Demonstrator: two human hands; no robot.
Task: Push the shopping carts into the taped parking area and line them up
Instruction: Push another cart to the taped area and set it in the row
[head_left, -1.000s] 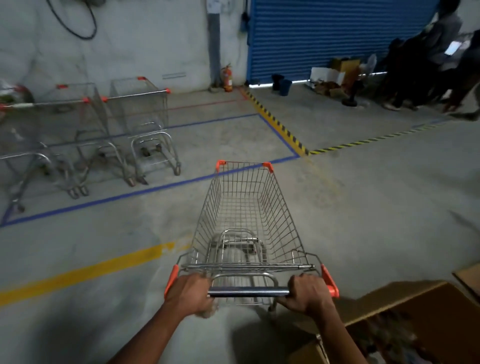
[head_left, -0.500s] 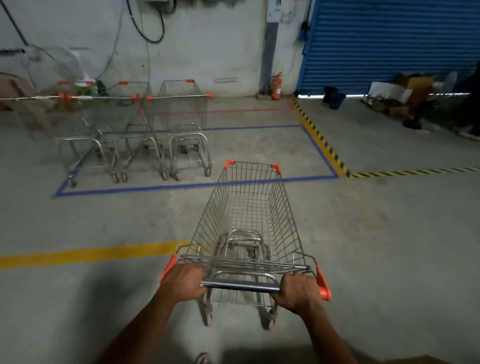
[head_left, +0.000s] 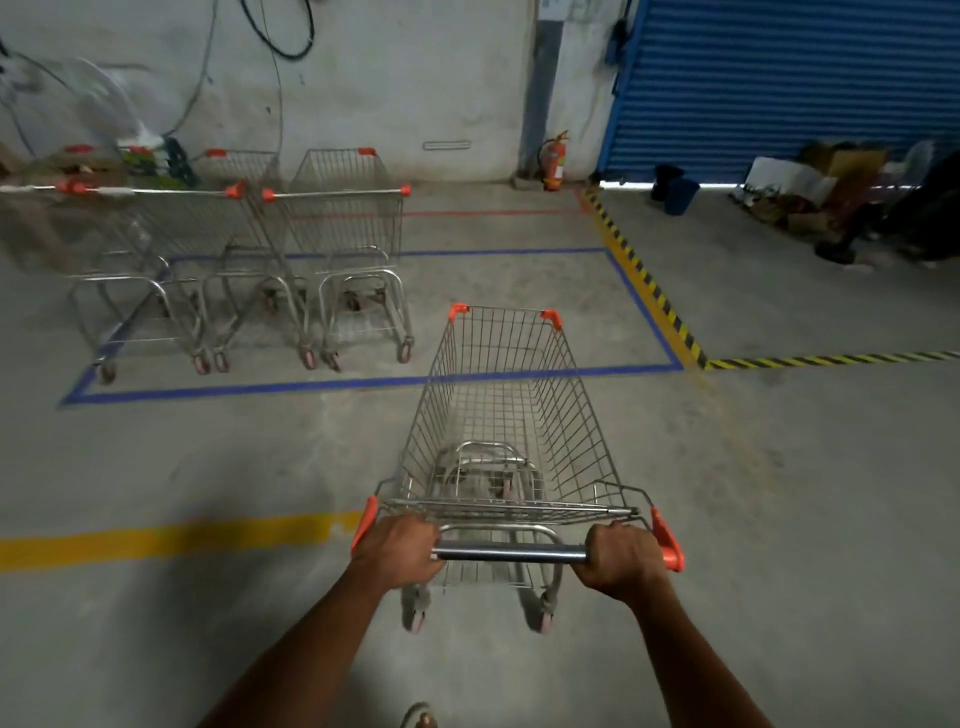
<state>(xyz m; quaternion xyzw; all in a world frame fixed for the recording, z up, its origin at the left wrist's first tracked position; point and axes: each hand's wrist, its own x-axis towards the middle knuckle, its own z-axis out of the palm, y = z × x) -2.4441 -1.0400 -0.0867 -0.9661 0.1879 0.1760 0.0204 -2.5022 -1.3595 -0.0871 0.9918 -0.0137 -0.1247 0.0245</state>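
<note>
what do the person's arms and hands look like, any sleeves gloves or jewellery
Both forearms are bare up to the frame's lower edge: no sleeves show. The left hand and right hand wear no gloves, and no rings, watch or wristbands are visible.

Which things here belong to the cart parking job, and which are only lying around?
Belong to the job:
- pushed cart, handle held by the left hand and the right hand
- parked carts
- blue tape outline

Just lying about:
- fire extinguisher
- cardboard boxes
- dark buckets
- yellow floor line
</note>
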